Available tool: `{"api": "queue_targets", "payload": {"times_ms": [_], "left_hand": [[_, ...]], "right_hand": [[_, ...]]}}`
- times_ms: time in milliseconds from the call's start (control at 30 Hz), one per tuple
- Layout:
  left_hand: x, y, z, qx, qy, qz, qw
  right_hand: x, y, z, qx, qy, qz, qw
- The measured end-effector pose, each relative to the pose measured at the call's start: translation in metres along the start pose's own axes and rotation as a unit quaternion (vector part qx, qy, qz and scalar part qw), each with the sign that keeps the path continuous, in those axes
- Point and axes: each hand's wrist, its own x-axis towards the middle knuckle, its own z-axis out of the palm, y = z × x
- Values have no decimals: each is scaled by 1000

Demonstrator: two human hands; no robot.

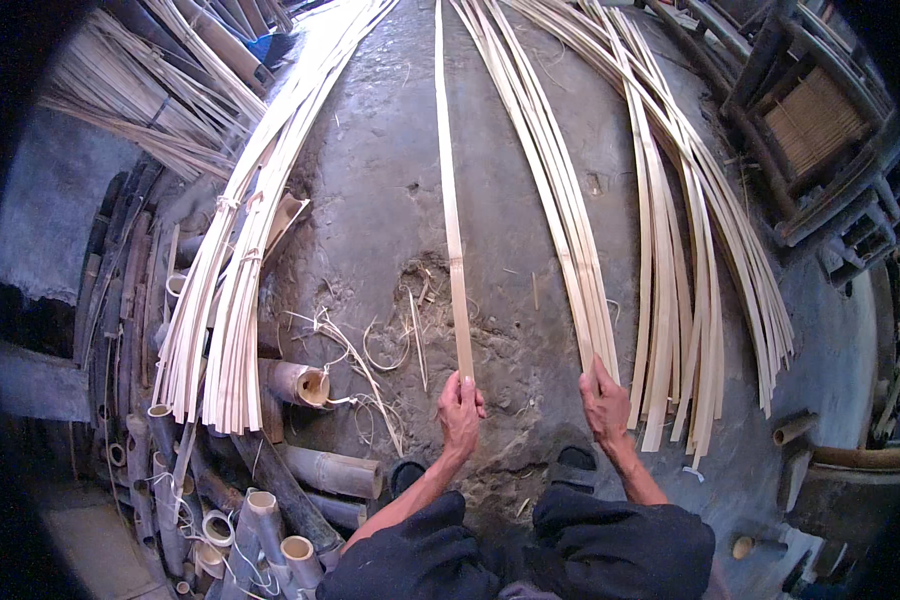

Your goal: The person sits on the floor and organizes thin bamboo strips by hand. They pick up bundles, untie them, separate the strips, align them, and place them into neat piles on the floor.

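Pale bamboo, the single strip [454,240] might snag on the pitted floor [370,200] if dragged sideways. It runs from upper centre down to the left hand [459,412], which pinches its near end; the right hand [606,405] touches the strip bundle [585,290] right of centre, whether gripping I cannot tell.

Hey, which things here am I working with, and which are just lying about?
Working with:
single strip, pinched in your left hand
strip bunch, your right hand at its near end
loose strips to its right, probably

Lying about, it seems:
tied strips, far left
bamboo tubes
shavings
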Motion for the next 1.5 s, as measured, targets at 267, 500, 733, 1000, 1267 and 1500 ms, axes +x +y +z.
{"api": "queue_targets", "payload": {"times_ms": [267,500,733,1000,1267,1500], "left_hand": [[19,-23,13,37,-29,-39,998],[8,-22,15,113,-54,-23,992],[8,-57,7,39,-65,-34,997],[5,-58,0,98,-82,-42,991],[-2,-51,-2,64,-90,-37,993],[0,-51,-3,38,-98,-73,992]], "right_hand": [[-10,-17,41,185,45,-47,981],[-21,-20,94,216,-38,-7,976],[-50,-15,118,234,-69,-51,968],[-49,-10,135,253,-95,-75,960],[-40,-9,136,222,-129,-77,963],[-37,-8,133,191,-135,-112,966]]}}
